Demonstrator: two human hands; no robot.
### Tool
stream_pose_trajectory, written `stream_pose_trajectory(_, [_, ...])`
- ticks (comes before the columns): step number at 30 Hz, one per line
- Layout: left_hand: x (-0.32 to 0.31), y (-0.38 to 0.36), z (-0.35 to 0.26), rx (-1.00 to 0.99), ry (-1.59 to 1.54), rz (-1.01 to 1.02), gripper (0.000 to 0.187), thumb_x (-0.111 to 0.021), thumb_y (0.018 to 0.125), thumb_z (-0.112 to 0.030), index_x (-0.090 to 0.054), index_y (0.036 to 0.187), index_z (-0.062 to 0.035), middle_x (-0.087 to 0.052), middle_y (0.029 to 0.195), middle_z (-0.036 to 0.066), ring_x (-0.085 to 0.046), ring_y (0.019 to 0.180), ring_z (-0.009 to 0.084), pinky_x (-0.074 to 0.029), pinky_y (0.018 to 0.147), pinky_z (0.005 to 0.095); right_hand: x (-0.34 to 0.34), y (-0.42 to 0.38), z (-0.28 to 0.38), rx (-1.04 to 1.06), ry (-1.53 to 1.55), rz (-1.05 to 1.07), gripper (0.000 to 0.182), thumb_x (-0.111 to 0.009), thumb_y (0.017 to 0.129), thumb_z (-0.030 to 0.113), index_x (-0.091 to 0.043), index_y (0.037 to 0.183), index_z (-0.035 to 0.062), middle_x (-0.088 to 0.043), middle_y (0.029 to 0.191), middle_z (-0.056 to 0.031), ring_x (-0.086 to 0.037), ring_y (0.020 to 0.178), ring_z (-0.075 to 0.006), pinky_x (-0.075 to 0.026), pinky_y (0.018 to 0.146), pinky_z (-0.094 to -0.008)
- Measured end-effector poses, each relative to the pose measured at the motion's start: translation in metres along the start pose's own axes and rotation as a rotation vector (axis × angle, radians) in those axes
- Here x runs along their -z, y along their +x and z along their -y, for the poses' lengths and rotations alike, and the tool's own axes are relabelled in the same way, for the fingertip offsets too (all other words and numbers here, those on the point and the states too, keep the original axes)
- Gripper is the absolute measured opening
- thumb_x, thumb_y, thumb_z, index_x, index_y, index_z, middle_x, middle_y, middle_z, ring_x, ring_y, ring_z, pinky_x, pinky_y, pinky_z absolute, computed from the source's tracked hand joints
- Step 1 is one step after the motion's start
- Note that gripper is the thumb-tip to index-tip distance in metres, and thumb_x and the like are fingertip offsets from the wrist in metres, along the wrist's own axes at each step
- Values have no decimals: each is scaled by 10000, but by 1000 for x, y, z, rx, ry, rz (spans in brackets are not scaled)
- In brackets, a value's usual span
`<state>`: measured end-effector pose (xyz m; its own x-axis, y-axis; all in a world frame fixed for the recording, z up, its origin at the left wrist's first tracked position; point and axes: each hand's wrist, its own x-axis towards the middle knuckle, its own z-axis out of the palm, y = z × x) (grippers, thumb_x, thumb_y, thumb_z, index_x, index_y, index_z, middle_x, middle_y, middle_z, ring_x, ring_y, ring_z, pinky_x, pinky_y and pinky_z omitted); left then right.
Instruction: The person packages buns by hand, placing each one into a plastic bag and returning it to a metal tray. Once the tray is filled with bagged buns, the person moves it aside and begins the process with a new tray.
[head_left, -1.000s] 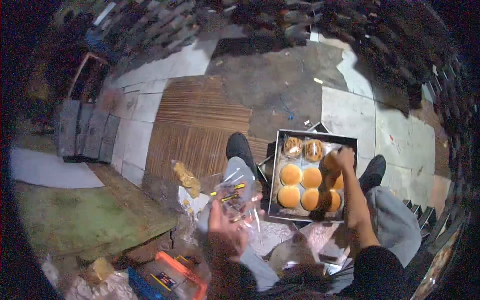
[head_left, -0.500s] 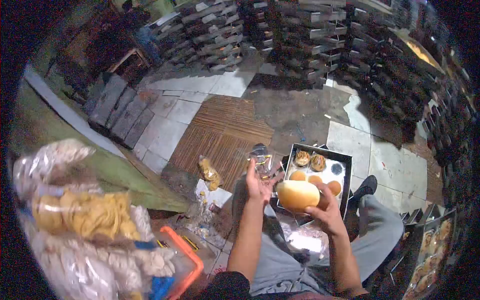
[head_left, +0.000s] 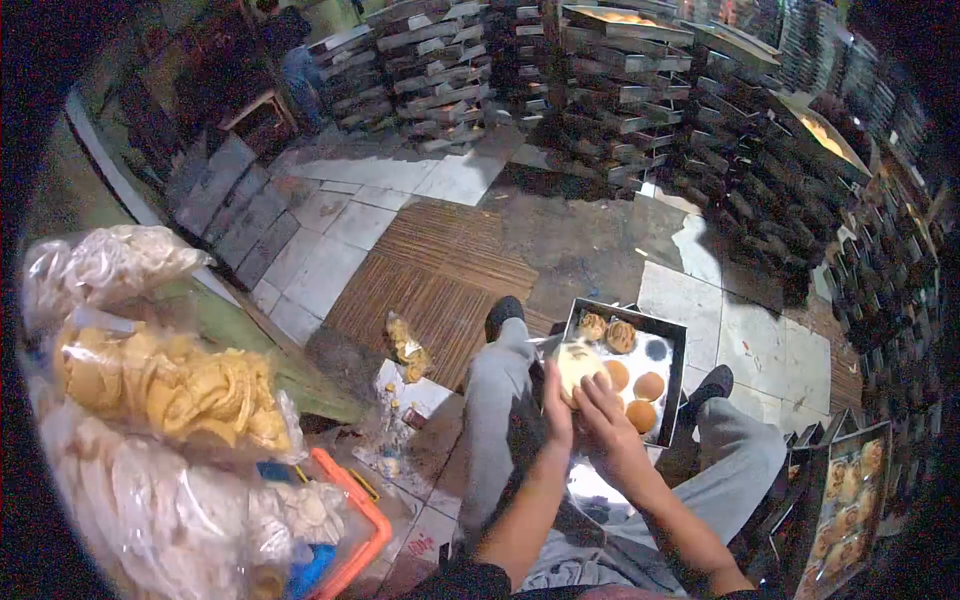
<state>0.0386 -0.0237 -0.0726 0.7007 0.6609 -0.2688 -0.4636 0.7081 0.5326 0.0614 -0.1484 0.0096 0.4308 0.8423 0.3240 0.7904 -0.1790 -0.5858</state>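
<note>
A pale bun (head_left: 577,368) is between my two hands, above the near left side of a dark-rimmed tray (head_left: 683,372). Dark marks show over its surface, perhaps print on a clear wrapper, but blur hides the detail. My left hand (head_left: 557,412) grips the bun from the left, while the fingers of my right hand (head_left: 608,418) close over its near right side. Inside the tray lie plain brown buns (head_left: 649,386) and two buns with dark-streaked tops (head_left: 620,337). A dark round spot (head_left: 656,351) shows on the tray's white bottom.
Plastic bags of yellowish filled wrappers (head_left: 170,385) bulge at the left, beside an orange crate rim (head_left: 375,525). A small bag (head_left: 408,347) lies on the floor. Stacked trays (head_left: 620,110) line the back; a tray of topped buns (head_left: 848,500) leans at right.
My hands have come together. The bun, earlier in my right hand alone, is now gripped by both; the clear plastic bag at my left hand is no longer distinct. The view has shifted slightly.
</note>
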Motion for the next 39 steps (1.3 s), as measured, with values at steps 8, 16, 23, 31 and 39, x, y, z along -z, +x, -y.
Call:
stream_pose_trajectory(8, [12,10,0,246,-51,111,547,-518,1022,-484,-566,1328,-34,-677,1199,122,-679,1039,262,-546,917,374,-12,12,2,-336,392,-32,170,-700,902,75,-652,1035,-19,-658,959,-169,-638,896,-259,-505,829,-378])
stream_pose_trajectory(16, [12,15,-52,207,-122,24,560,-476,1015,-521,-545,1366,-91,-681,1235,120,-710,1006,298,-622,658,371,47,-15,-7,-415,739,452,178,-715,923,143,-704,1047,17,-703,1031,-114,-672,979,-195,-531,882,-359])
stream_pose_trajectory(23, [14,-101,-117,424,849,-44,511,-481,1041,-493,-637,1239,-49,-678,1215,151,-690,1038,317,-579,813,448,-1,-6,-9,-135,579,-223,133,-715,878,44,-729,1004,5,-695,980,-130,-686,915,-238,-536,809,-334])
stream_pose_trajectory(31, [-12,-80,-138,-749,1441,210,123,-679,934,-78,-720,1044,-38,-692,1063,127,-660,996,244,-518,861,356,3,24,11,-32,384,-292,133,-730,846,54,-728,976,29,-677,884,-96,-663,746,-228,-517,661,-325])
stream_pose_trajectory(39, [3,-87,-131,-372,951,75,53,-696,945,-58,-708,952,-7,-690,925,50,-641,726,106,-524,549,220,-7,-9,-25,-524,921,-280,135,-731,886,92,-722,933,-34,-700,961,-74,-647,906,-152,-511,808,-294])
